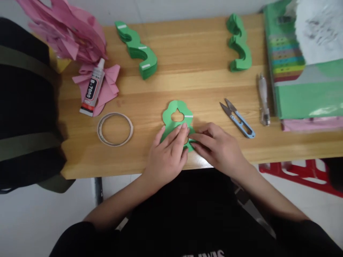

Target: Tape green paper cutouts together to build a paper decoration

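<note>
A green paper cutout (178,106) with scalloped edges and cut-out holes lies on the wooden table in front of me. One short white strip (189,116) sticks to its right edge. My left hand (168,151) rests on the lower part with fingers stretched out flat, hiding much of it. From the right, my right hand (221,146) pinches at the cutout's lower right edge, where a bit of white shows by the fingertips. A roll of tape (99,130) lies to the left of my hands. Thread snips (239,121) with blue handles lie to the right.
Two stacks of wavy green paper pieces, left (148,59) and right (242,60), stand at the back. A glue tube (92,87) lies on pink folded paper (111,80). A pen (263,96) sits beside green paper packs (308,96). A black bag (26,110) stands at far left.
</note>
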Tool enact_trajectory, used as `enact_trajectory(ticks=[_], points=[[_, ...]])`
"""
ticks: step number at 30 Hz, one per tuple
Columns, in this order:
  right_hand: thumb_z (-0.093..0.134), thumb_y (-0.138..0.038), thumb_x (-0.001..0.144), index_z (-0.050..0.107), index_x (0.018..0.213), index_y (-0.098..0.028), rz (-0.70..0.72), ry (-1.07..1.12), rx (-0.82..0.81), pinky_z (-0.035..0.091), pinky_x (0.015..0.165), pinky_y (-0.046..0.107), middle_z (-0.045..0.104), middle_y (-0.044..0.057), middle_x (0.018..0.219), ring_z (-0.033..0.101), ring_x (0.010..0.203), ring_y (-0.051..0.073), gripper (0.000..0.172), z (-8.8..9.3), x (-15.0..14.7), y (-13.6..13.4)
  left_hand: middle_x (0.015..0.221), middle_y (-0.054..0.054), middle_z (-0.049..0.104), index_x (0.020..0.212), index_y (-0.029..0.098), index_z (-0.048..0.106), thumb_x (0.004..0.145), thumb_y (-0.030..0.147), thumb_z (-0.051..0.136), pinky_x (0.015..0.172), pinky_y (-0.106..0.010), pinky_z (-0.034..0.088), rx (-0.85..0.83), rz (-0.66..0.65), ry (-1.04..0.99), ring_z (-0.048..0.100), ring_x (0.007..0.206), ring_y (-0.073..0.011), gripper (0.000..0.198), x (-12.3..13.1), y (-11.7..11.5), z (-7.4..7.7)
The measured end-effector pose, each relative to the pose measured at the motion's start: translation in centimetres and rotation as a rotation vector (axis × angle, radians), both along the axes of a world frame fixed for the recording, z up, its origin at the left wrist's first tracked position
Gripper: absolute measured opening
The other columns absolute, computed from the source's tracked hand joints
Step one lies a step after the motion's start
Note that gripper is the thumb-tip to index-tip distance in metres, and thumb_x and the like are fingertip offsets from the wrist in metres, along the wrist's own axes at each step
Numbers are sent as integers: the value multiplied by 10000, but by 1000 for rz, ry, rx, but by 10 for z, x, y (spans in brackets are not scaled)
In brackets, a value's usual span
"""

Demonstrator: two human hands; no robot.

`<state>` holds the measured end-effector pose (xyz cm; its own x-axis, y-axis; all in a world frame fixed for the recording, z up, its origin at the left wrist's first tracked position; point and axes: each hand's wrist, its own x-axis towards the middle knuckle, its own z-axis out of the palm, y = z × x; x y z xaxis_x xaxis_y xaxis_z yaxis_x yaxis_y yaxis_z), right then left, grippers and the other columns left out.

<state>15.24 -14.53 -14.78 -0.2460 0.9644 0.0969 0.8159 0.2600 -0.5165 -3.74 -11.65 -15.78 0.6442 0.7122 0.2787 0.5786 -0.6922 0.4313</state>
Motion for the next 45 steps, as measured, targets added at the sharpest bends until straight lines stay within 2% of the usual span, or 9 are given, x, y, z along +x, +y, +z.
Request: enact_trajectory(ticks=[7,14,19,24,26,29,32,37,45], points=[[577,-234,901,686,901,-201,138,96,-45,513,658,298,617,75,926,624,805,182,115,1,12,15,1232,-105,700,1484,110,244,959,214,541,1154,-429,277,-33,3,6,610,1224,-194,612,0,5,6],[620,-241,878,619,874,-223,119,202,-43,492,593,263,631,42,895,613,706,146,18,-1,17,17,1224,-85,707,1507,110,165,931,213,604,1150,-386,263,-38,3,-65,590,1246,-174,732,-1,3,-3],[625,-241,881,648,982,-227,132,185,-11,512,630,285,647,52,898,633,752,167,104,-4,15,18,1234,-92,701,1532,121,84,939,221,586,1150,-389,268,-13,5,-71,600,1236,-183,783,-2,2,-5],[622,-222,874,679,828,-213,139,288,-44,528,630,281,649,55,871,643,749,161,73,3,22,18,1232,-95,702,1527,125,108,943,222,582,1143,-399,283,-11,-3,-62,605,1232,-188,758,-2,3,-4],[643,-235,857,675,802,-211,77,372,-129,538,623,282,675,59,865,653,743,164,67,9,29,14,1237,-101,698,1520,127,134,938,221,592,1138,-401,292,-14,-3,-66,604,1235,-190,746,-2,3,-4],[684,-299,823,669,775,-203,-207,464,-280,536,566,278,694,42,753,642,637,155,108,16,33,3,1221,-104,706,1510,133,167,929,219,609,1130,-405,303,-35,-13,-82,596,1246,-192,735,-3,3,-5],[677,-332,821,703,933,-175,-405,518,-351,521,522,265,688,28,718,611,559,132,194,16,23,-12,1228,-117,700,1503,150,199,913,282,640,1105,-400,344,-86,-18,-104,585,1260,-202,748,-5,4,-5],[565,-325,899,592,1301,-113,-341,443,-415,527,548,288,688,36,761,598,564,133,455,9,-2,-31,1305,-146,649,1489,175,242,870,329,693,1083,-414,380,-128,-33,-131,576,1274,-216,781,-7,6,-6],[509,-279,922,577,1325,-105,-326,311,-309,585,637,334,742,108,925,697,726,189,445,7,-14,-38,1201,-109,712,1521,194,178,890,365,665,1054,-444,399,-195,-16,-196,626,1208,-242,815,-6,8,-6]])
